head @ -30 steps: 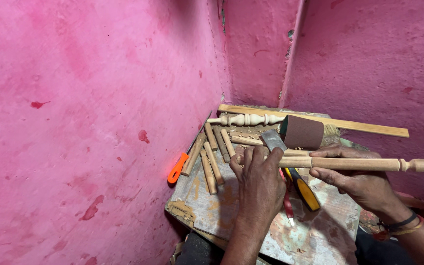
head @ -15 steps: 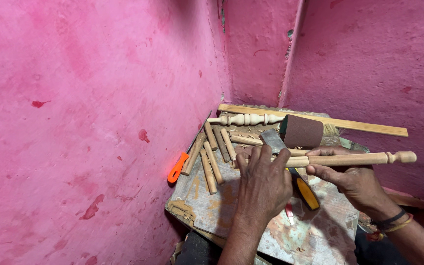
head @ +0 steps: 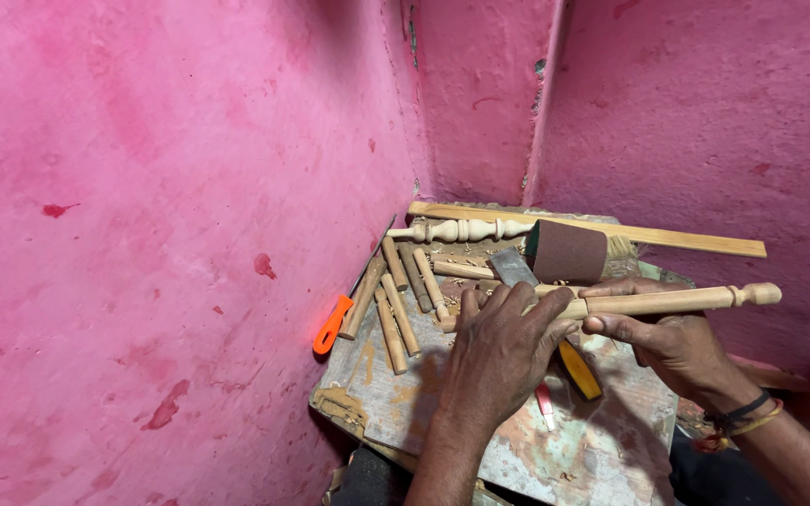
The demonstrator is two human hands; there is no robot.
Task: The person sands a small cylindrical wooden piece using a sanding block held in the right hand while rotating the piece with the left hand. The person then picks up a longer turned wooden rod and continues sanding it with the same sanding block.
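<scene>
At the near edge lies the worn, paint-stained wooden board point(head: 405, 403). Above it the left hand point(head: 499, 351) presses down, fingers curled over a pale turned wooden spindle point(head: 677, 300), which points toward 3 o'clock. The right hand point(head: 672, 342) clasps the same spindle from below. A yellow-handled tool point(head: 578, 368) lies under the hands. At 9 o'clock lie short wooden dowels point(head: 396, 314) and an orange handle point(head: 332, 324). Farther, at 12 o'clock, rest a dark sanding block point(head: 569, 251), a carved baluster point(head: 457, 230) and a long flat wooden slat point(head: 667, 238), beneath pink walls point(head: 171, 187).
</scene>
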